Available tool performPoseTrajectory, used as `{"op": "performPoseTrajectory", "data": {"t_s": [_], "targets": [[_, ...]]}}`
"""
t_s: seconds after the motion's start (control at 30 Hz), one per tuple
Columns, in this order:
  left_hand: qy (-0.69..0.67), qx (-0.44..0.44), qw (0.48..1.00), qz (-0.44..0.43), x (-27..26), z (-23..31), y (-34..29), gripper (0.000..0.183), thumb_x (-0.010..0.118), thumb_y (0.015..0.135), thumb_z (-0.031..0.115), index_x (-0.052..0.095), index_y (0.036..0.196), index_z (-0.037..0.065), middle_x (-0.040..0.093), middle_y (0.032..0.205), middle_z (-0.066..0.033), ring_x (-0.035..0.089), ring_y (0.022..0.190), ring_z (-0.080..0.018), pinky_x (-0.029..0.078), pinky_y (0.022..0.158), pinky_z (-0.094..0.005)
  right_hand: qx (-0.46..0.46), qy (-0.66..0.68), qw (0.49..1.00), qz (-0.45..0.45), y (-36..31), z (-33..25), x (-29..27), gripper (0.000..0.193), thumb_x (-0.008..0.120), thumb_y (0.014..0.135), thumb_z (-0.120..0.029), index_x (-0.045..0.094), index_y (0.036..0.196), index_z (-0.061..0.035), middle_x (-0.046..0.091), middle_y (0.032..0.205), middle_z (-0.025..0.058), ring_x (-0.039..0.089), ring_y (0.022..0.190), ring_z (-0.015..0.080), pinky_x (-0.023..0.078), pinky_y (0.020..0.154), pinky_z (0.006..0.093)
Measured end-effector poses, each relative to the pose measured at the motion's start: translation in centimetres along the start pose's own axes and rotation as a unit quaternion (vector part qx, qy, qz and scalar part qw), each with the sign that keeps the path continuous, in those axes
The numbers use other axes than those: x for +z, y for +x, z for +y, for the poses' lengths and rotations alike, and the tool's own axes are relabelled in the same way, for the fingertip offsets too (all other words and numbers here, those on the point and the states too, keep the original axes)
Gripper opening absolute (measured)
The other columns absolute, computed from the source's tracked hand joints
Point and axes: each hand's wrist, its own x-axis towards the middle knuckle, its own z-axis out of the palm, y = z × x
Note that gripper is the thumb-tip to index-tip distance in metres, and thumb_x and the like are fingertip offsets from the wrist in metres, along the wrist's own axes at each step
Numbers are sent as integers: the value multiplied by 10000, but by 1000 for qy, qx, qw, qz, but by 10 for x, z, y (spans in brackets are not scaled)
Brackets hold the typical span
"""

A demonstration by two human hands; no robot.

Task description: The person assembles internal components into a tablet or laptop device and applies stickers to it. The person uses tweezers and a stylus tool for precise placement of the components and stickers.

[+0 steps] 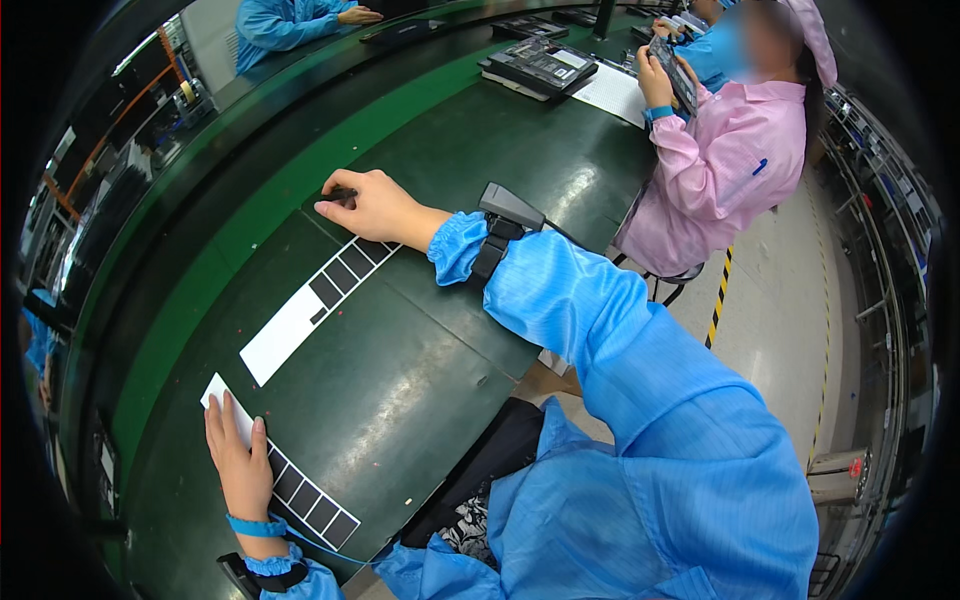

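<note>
Two white strips bearing rows of dark rectangles lie on the green desk (380, 405) in the head view. Judging by the pose, the step in hand is handling a small dark piece (343, 194) while one strip is steadied; the next move would call for a firm pinch and careful aim.

The right hand (378, 205) is narrow, its thumb and fingers closed on that piece, beyond the upper strip (282, 342) toward the desk's far edge; whether the piece touches the desk I cannot tell. That strip's dark end runs in under the hand.

The left hand (243, 465) lies flat, fingers extended over the blank end of the lower strip (303, 497), whose dark end points to the desk's near edge.
</note>
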Motion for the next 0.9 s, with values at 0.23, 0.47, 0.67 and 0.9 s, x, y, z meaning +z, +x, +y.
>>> {"op": "performPoseTrajectory", "data": {"t_s": [0.23,0.47,0.67,0.9], "targets": [[-4,-1,1000,-3,1,0,0,551,545,937,226,385,1439,67,302,1509,-204,278,1391,-384,247,1135,-445,-57,-14,998,1,3,8,0,215,630,830,-194,669,950,-20,690,851,191,673,810,350,536,759,391],[-1,1,1000,-4,1,1,-2,556,547,936,227,380,1441,66,300,1510,-206,273,1393,-385,245,1136,-442,-59,-48,997,1,2,10,0,239,626,788,-150,658,980,-11,692,913,183,669,879,349,535,809,390],[-4,-4,1000,-12,2,2,0,551,540,941,239,382,1441,69,298,1512,-203,270,1395,-384,244,1138,-443,-66,-43,997,-15,1,14,1,229,620,776,-70,676,991,-11,689,952,191,659,911,353,523,846,394],[-2,-2,1000,-3,1,0,1,543,538,943,241,390,1437,70,303,1510,-200,274,1393,-383,249,1135,-443,-97,-50,994,-23,3,11,0,218,618,767,-33,708,965,-33,689,986,172,644,927,356,517,849,391]]}}
